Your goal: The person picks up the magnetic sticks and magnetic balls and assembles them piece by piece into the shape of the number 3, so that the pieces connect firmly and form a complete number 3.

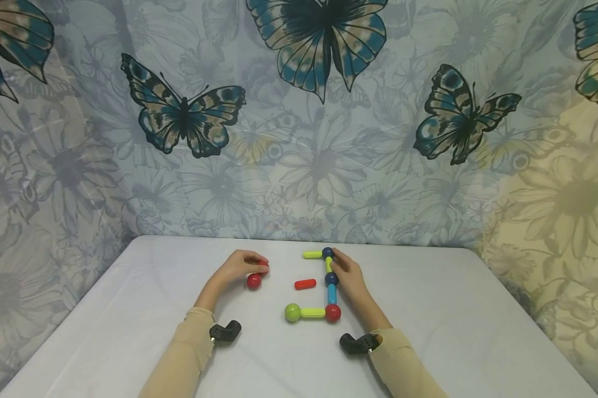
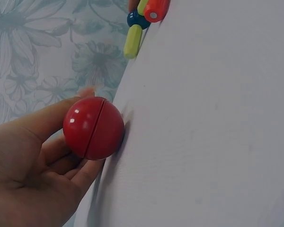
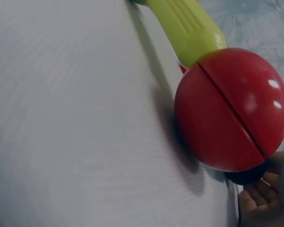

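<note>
My left hand (image 1: pixel 239 265) pinches a red piece (image 1: pixel 264 270), mostly hidden by the fingers. A red ball (image 1: pixel 254 282) sits on the table just below that hand; a large red ball (image 2: pixel 93 128) also appears by the palm in the left wrist view. At the right, my right hand (image 1: pixel 349 275) grips the far end of a magnetic ball-and-stick chain, around the upper dark blue ball (image 1: pixel 327 253) and short yellow-green stick (image 1: pixel 328 265). Down the chain follow another dark blue ball (image 1: pixel 331 278), a light blue stick (image 1: pixel 332 294) and a red corner ball (image 1: pixel 333 313).
From the corner ball a yellow-green stick (image 1: pixel 312 313) runs left to a green ball (image 1: pixel 292 313). Another yellow-green stick (image 1: pixel 312 255) points left from the top. A loose red stick (image 1: pixel 305 284) lies inside the bracket shape on the white table (image 1: pixel 259 359).
</note>
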{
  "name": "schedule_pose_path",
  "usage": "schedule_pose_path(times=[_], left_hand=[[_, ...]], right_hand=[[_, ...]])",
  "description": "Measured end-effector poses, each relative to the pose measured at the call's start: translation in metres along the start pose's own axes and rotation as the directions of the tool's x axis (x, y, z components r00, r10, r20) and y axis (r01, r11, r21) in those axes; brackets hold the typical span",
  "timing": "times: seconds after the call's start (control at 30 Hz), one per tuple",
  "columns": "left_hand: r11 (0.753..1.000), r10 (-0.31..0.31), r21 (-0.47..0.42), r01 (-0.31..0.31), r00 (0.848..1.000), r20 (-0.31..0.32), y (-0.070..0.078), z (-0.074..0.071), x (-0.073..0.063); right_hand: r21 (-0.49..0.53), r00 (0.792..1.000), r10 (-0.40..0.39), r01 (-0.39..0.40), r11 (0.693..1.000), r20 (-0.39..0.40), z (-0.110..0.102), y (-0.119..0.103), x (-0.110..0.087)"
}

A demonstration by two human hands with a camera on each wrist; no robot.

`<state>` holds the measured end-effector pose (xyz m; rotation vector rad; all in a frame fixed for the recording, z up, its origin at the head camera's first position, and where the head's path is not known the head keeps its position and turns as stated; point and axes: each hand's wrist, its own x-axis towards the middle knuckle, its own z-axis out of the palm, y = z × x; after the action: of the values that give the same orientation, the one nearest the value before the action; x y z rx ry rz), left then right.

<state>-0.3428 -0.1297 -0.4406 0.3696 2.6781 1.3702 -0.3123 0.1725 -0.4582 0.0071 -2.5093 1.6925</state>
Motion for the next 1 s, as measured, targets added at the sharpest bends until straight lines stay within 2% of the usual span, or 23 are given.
schedule_pose_path(times=[0.13,0.27,0.5,0.67,1.0], left_hand=[[0.999,-0.029,-0.021,0.029,0.999,-0.027,0.003,0.003,0.001],[0.998,-0.036,-0.056,0.033,0.998,-0.059,0.007,0.007,0.004],[0.997,-0.031,-0.069,0.024,0.995,-0.095,0.016,0.018,0.007],[0.998,-0.027,-0.067,0.018,0.991,-0.128,0.022,0.023,0.016],[0.993,-0.04,-0.116,0.024,0.99,-0.136,0.036,0.037,0.033]], right_hand=[[-0.006,1.0,-0.024,0.024,1.0,0.012,0.0,0.001,0.001],[-0.025,0.997,-0.065,0.066,0.997,0.04,0.001,0.001,0.002],[-0.036,0.996,-0.077,0.079,0.996,0.045,0.001,0.001,0.002],[-0.038,0.995,-0.095,0.096,0.995,0.029,0.0,0.0,0.001],[-0.05,0.996,-0.091,0.092,0.995,0.008,0.0,0.002,-0.001]])
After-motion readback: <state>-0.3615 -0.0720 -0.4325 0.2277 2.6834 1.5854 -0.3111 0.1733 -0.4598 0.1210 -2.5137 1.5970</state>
